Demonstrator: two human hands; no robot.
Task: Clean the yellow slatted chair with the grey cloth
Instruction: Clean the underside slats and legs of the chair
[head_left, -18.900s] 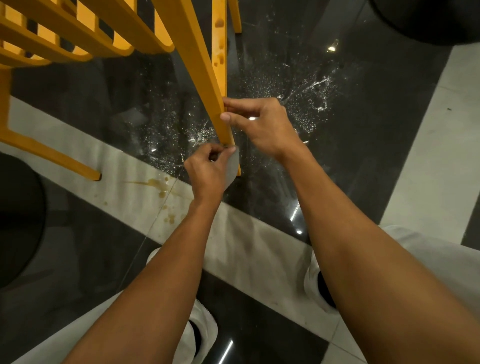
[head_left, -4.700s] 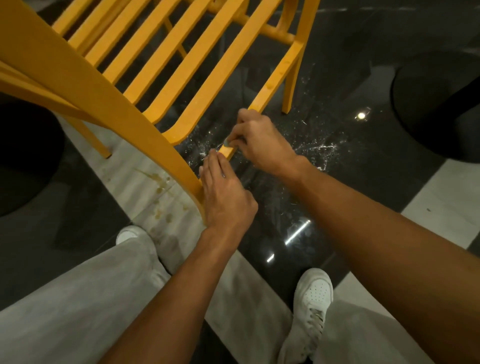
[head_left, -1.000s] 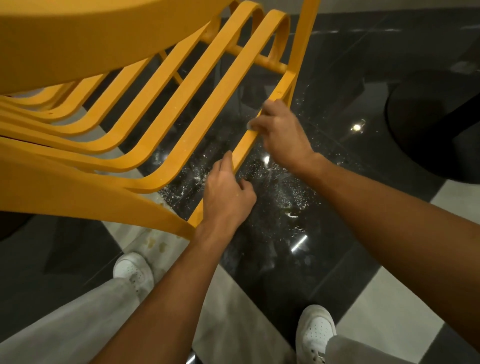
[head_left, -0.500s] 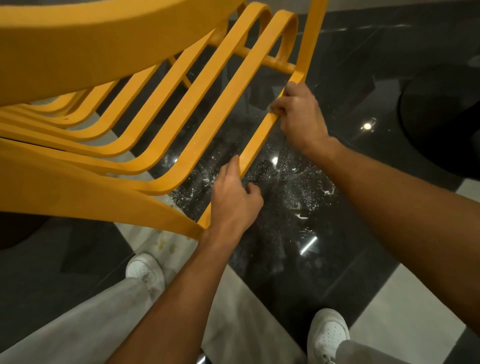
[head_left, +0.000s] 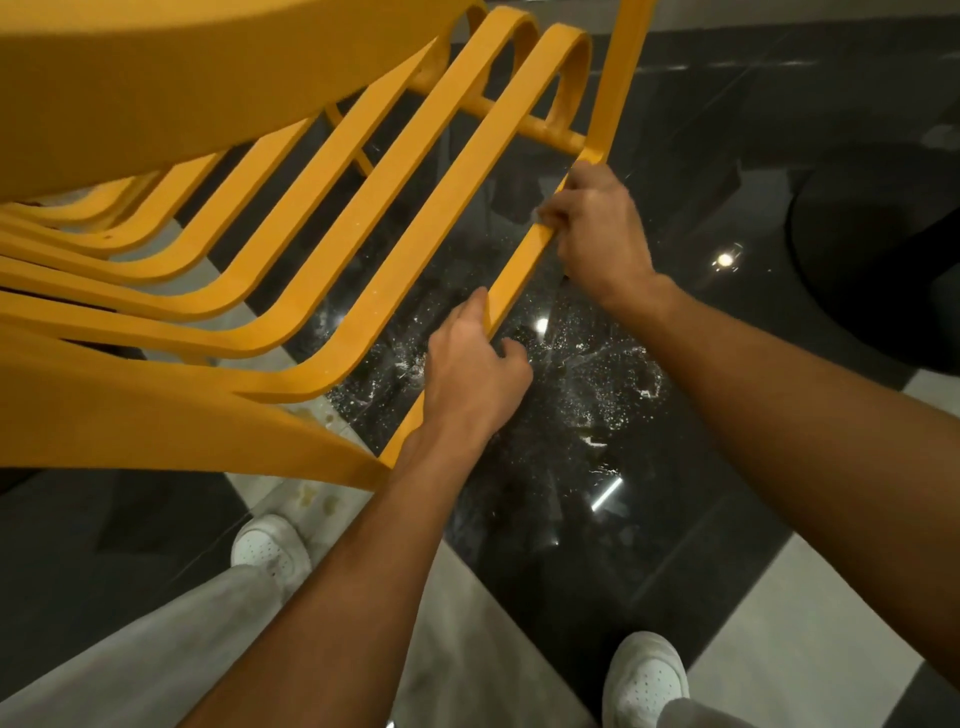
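The yellow slatted chair (head_left: 291, 270) fills the upper left, its seat slats running away from me. My left hand (head_left: 470, 379) grips the right side rail (head_left: 511, 270) low down, fingers over the rail and thumb on its right side. Higher on the same rail, just below the front leg joint, my right hand (head_left: 597, 228) is curled round it. A small light-grey edge of the grey cloth (head_left: 541, 213) shows at the right fingertips; the hand hides the remainder.
Under the chair the glossy black floor carries white specks and splashes (head_left: 602, 379). A round black table base (head_left: 883, 249) stands at the right. Pale floor tiles (head_left: 810, 623) lie near my white shoes (head_left: 270, 551), with yellowish stains (head_left: 311, 499) below the chair's back.
My right hand has slid up the side rail away from me, toward the front leg. My left hand keeps its grip lower on the rail.
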